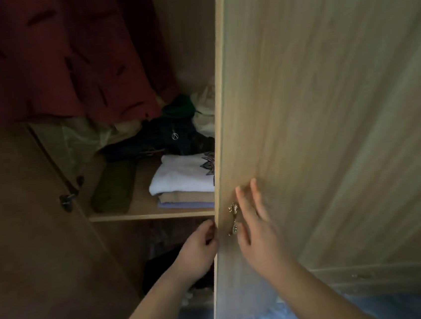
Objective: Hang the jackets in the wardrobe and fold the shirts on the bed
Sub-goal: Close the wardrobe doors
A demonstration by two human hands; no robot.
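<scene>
Wooden and pale, the wardrobe door [301,97] stands tall. Its long side runs up and down, and its thin edge points at me. It is partly open. My left hand [198,254] holds that edge low down, with my fingers curled round it. My right hand [258,232] lies flat on the front of the door, fingers straight and spread, just beside the little gold handle [233,218]. Inside, a red garment [50,59] hangs down at the top left. Under it is a shelf [147,214] with a neat stack of folded tops [183,183], the white one on top. A messy dark pile [165,135] sits behind the stack.
</scene>
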